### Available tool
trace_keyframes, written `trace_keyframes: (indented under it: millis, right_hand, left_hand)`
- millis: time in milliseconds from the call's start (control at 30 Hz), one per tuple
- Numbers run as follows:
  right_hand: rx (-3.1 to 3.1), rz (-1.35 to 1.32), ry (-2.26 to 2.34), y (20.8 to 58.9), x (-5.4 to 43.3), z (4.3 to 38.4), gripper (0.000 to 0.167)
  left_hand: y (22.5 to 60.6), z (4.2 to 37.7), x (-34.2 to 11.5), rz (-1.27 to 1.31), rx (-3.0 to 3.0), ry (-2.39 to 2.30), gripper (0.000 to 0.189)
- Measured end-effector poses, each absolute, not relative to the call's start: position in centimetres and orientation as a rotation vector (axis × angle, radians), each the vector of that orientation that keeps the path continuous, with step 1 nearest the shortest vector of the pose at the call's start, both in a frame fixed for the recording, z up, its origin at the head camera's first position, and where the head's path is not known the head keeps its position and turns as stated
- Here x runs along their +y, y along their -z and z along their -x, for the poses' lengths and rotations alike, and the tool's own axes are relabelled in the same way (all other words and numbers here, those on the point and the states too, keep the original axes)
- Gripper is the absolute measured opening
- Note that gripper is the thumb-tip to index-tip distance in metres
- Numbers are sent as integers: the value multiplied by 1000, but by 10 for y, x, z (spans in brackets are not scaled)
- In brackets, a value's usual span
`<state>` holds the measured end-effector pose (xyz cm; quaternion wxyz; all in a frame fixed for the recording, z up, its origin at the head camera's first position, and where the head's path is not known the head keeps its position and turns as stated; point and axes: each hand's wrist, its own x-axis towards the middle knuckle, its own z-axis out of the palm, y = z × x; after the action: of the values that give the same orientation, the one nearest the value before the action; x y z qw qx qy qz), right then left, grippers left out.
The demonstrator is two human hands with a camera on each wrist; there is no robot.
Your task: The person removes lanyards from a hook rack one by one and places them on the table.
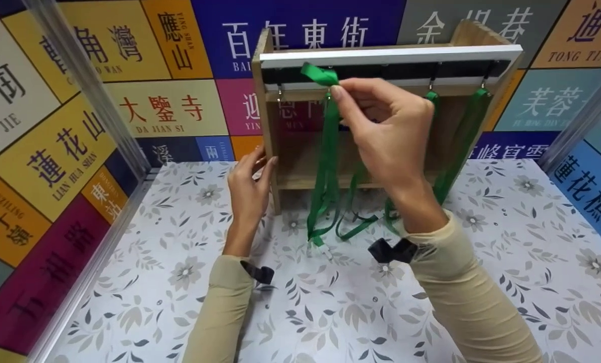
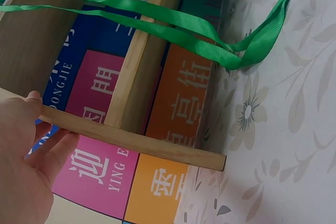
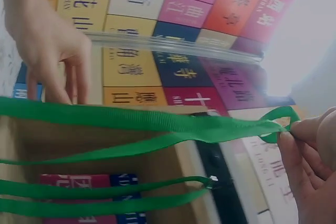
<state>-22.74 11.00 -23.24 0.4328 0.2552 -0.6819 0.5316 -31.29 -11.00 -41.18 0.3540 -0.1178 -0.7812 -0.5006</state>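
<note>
My right hand [image 1: 396, 121] pinches a green lanyard [image 1: 319, 75] near its looped top end, in front of the wooden rack's upper board. Its two ribbon strands [image 3: 173, 124] stretch away from the fingertips in the right wrist view. My left hand [image 1: 250, 186] holds the left side panel [image 2: 142, 144] of the rack, thumb on one face and fingers on the other. Small metal hooks [image 1: 279, 92] line the black strip [image 1: 356, 73]; the leftmost is bare. Another green lanyard [image 3: 157, 186] hangs from a hook beside the held one.
Further right, two more green lanyards [image 1: 464, 131] hang from hooks, partly behind my right forearm. Ribbon ends and a white clip [image 1: 324, 249] lie on the flower-patterned tabletop [image 1: 331, 312]. Sign-covered walls [image 1: 169, 108] stand close behind and beside the rack.
</note>
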Motion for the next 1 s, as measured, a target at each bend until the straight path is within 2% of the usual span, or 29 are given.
trace_keyframes:
  millis: [233,533,767,1000]
  right_hand:
    - [-1702,-673,-1356,224,142,212,8]
    - [-1813,-569,-1360,230,204,180,13]
    - [-1861,-371,-1157,237,269,178,17]
    - [-1974,-8,-1158,236,327,190,26]
  left_hand:
    - [413,313,-107,306,-2008,1312,44]
    - [410,311,-111,299,-2021,1324,45]
    - [410,311,-110,305,-2012,1318,44]
    - [412,311,-110,295,-2020,1293,46]
